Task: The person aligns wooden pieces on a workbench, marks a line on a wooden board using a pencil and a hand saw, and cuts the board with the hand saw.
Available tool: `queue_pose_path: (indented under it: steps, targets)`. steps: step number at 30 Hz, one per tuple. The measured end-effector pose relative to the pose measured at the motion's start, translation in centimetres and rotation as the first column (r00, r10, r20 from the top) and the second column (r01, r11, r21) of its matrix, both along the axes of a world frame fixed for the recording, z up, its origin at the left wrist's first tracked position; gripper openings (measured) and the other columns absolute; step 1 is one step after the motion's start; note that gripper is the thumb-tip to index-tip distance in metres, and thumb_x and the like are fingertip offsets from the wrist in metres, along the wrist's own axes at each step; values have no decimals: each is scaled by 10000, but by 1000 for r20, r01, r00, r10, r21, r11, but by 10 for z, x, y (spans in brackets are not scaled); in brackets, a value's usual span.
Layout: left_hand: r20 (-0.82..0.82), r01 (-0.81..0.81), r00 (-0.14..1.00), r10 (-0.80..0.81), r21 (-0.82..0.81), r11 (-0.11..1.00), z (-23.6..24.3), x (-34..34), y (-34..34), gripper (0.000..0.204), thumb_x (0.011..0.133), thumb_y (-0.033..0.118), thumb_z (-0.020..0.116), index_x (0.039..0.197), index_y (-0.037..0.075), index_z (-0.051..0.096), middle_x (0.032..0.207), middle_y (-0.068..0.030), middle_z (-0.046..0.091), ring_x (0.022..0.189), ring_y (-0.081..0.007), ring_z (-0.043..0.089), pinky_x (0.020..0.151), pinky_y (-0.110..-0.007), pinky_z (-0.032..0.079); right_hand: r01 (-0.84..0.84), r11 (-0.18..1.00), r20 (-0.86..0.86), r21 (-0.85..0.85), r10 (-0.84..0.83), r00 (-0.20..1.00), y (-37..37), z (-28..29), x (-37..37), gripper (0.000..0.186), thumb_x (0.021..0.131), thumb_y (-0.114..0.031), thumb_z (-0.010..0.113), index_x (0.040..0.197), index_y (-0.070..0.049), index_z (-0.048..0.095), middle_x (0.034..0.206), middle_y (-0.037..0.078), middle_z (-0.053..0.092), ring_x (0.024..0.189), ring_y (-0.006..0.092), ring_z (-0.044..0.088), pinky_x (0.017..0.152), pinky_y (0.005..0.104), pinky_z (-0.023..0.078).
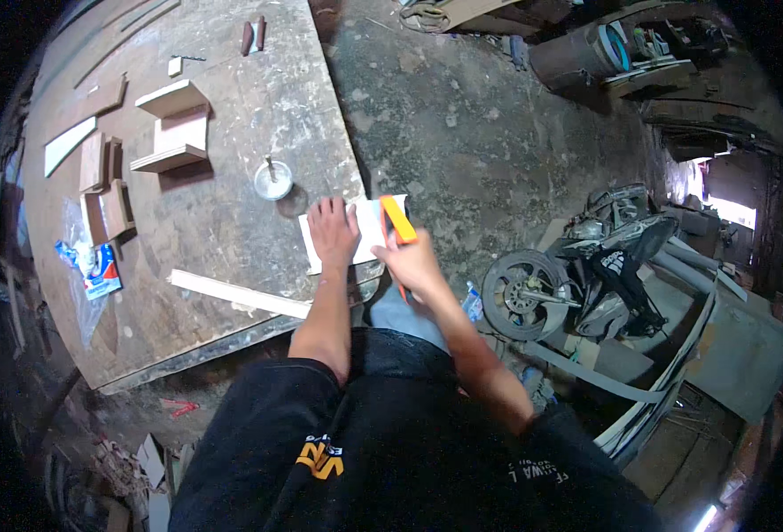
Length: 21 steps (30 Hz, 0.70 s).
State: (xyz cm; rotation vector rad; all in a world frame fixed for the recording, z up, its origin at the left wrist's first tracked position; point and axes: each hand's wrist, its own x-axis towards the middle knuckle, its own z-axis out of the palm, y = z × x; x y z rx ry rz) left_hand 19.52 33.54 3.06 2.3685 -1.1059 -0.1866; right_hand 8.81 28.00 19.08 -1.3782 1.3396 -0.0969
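Note:
My left hand (333,232) lies flat with fingers stretched out on a white-faced board (367,229) at the near right corner of the worktable. The board sticks out past the table's edge. In my right hand (416,264), closed at the board's right end, is a yellow-orange hand tool (397,219) with a long, thin red-orange part running toward me. The fingers hide part of it, so its exact kind cannot be made out. Just beyond my left hand stands a round tub (273,180) of pale paste with a stick or brush in it.
The worktable (232,115) carries a U-shaped wooden piece (181,131), several small wooden parts, a light wood strip (236,293) and a blue-white plastic packet (99,269). A motorcycle wheel (522,294) with machine parts stands right. A large drum (577,62) lies far right.

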Motion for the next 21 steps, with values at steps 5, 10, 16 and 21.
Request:
queue_pose_path:
  steps: [5,10,16,21]
  targets:
    - [2,-23,1000,23,39,999,2,7,8,251,910,304,597,975,61,582,1000,-140,560,997,-323,528,920,-443,411,-57,998,52,19,56,997,39,50,-41,378,778,-114,796,608,-99,458,586,-16,524,546,85,494,524,302,416]
    - [-22,8,1000,-7,33,999,7,0,-3,250,911,304,597,967,62,575,1000,-139,551,1005,-321,518,917,-445,408,23,999,-94,21,-21,995,-4,-16,-5,328,769,-119,801,612,-79,516,588,-2,552,545,99,501,542,314,438]
    - [-6,-44,999,44,2,999,-6,7,16,249,902,304,611,955,63,574,982,-139,546,991,-321,517,897,-445,409,-82,995,-24,-61,81,996,50,38,-41,421,745,-77,816,579,-99,429,567,-18,510,539,88,483,529,290,422]
    - [5,-5,1000,5,-47,999,2,0,0,250,896,294,614,967,56,581,965,-139,550,968,-323,525,884,-448,417,33,989,20,-142,-31,999,21,-22,-2,316,745,-78,761,618,-63,472,576,2,531,535,110,494,524,313,417]
